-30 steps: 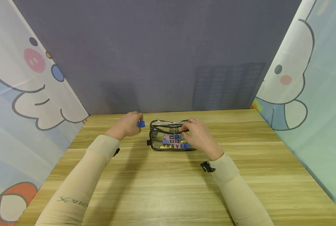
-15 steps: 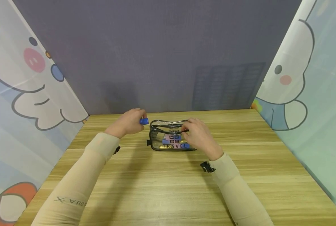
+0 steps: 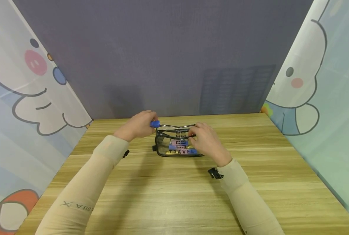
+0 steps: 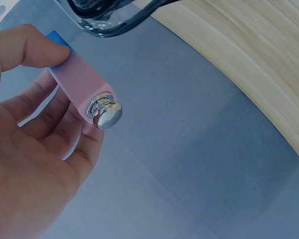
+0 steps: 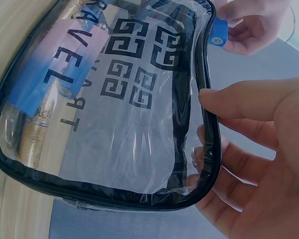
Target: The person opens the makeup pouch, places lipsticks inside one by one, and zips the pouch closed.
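My left hand [image 3: 139, 125] pinches a small pink-and-blue cosmetic tube [image 4: 82, 79] between thumb and fingers. A round silver knob tips its pink end in the left wrist view; in the head view only the blue end shows, right at the left rim of a clear zip pouch [image 3: 162, 145]. That pouch has black trim and "TRAVEL" lettering, and its top gapes. On its right side, my right hand [image 3: 206, 140] grips the upper edge, thumb outside in the right wrist view. Inside lie pink-and-blue tubes [image 5: 27, 94] and slim gold tubes [image 5: 35, 142].
The pouch stands towards the back of a wooden table [image 3: 168, 192]. Behind the table rises a grey panel [image 3: 168, 58]. Printed cartoon curtains [image 3: 297, 58] flank both sides. A black strap [image 3: 215, 173] sits at the right wrist.
My left hand has moved right and slightly up, bringing the cosmetic tube from beside the pouch to its left rim. The right hand and the pouch have stayed still.
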Demonstrator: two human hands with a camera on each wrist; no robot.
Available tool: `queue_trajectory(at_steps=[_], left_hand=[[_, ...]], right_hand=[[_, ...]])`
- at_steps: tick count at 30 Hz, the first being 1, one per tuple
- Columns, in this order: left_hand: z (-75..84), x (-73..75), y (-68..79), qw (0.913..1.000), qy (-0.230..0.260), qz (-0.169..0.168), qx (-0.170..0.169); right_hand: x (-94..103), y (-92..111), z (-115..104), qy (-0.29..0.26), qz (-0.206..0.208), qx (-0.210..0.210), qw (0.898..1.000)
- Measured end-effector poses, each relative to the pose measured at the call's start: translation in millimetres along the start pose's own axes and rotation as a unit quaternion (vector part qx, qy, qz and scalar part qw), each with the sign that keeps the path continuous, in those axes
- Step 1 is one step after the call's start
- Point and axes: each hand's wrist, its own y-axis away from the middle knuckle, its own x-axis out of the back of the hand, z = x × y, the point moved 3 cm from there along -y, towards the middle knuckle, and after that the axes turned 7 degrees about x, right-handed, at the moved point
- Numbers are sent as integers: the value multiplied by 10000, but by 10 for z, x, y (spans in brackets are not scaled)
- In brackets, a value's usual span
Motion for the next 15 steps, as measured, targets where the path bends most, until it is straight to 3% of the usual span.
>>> queue_trajectory(at_steps=[15], left_hand=[[166,-20,-43,9999,81,-76,-96]], right_hand=[[-4,-6,0,37,-14,14,10000]])
